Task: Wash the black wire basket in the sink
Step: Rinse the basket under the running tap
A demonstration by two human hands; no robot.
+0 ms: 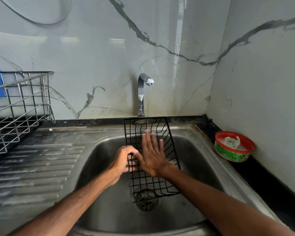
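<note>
The black wire basket is held tilted over the steel sink, its far end up under the tap. A thin stream of water falls from the tap onto the basket's far end. My left hand grips the basket's left rim. My right hand lies flat inside the basket with its fingers spread, slightly blurred, the fingertips near the water. The drain shows through the basket's near end.
A ribbed steel drainboard lies left of the sink, with a metal dish rack on its far part. A red-and-green tub holding a cloth and soap stands on the black counter at the right. Marble walls close the back and right.
</note>
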